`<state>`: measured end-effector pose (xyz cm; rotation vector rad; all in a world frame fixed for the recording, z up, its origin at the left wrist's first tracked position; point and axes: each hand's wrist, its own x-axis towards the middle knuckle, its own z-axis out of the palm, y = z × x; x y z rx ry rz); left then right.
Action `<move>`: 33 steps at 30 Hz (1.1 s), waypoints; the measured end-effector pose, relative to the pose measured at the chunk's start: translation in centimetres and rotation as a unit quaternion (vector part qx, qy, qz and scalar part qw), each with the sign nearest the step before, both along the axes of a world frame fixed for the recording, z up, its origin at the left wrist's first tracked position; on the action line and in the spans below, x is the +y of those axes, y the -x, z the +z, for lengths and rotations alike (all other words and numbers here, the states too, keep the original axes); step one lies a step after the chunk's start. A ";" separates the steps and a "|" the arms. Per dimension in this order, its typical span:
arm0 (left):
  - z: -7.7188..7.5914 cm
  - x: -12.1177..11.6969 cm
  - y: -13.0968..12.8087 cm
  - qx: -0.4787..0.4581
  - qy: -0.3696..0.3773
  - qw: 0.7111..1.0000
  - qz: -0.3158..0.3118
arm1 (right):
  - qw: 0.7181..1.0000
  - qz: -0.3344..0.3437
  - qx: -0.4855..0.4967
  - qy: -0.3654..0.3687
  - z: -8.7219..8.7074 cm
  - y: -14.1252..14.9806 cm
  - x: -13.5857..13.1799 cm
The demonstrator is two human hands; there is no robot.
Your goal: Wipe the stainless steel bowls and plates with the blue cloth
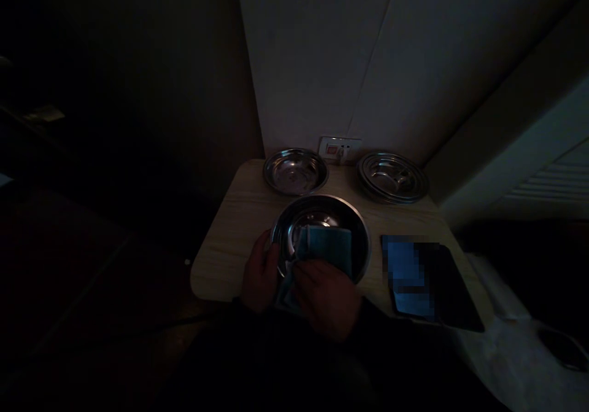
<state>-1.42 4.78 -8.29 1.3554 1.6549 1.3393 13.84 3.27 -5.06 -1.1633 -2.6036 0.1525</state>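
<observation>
The left hand (260, 277) grasps a round, shiny steel bowl's (334, 211) left rim; the right hand's (329, 301) grip holds a teal cloth (329, 244) over it. Behind the bowl on the wooden tabletop (221, 258): shallow steel dish (294, 172) leftward, stacked steel bowls (393, 182) rightward; right of it, a flat black object (453, 292).

Glossy metal bowl (324, 209), matt cloth (327, 245)

Hands (327, 298): two were visible
Cloth (327, 245): one was seen
Separate bowls (355, 223): two were counted
Bowl stack (390, 182): one, nested count wasn't clear
Socket plate (353, 145): one
Lit screen (407, 268): one showed
Table (225, 240): one
</observation>
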 end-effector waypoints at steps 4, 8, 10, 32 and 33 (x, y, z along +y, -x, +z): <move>-0.3 0.2 0.0 -0.025 -0.006 1.000 -0.013 | 0.998 0.005 -0.055 -0.001 1.1 -2.1 -0.3; -0.7 0.2 0.0 -0.046 -0.002 0.999 -0.017 | 0.995 -0.040 -0.027 -0.087 2.4 -4.8 0.0; -0.7 0.1 0.0 -0.055 0.001 0.998 -0.023 | 0.985 -0.065 -0.021 -0.156 2.7 -5.1 0.2; -0.3 0.2 -0.1 -0.084 0.037 0.996 0.007 | 0.996 0.012 0.066 0.061 0.4 0.8 0.4; -0.4 0.3 0.0 -0.086 0.039 0.995 0.016 | 0.995 0.007 0.068 0.070 0.4 1.4 0.8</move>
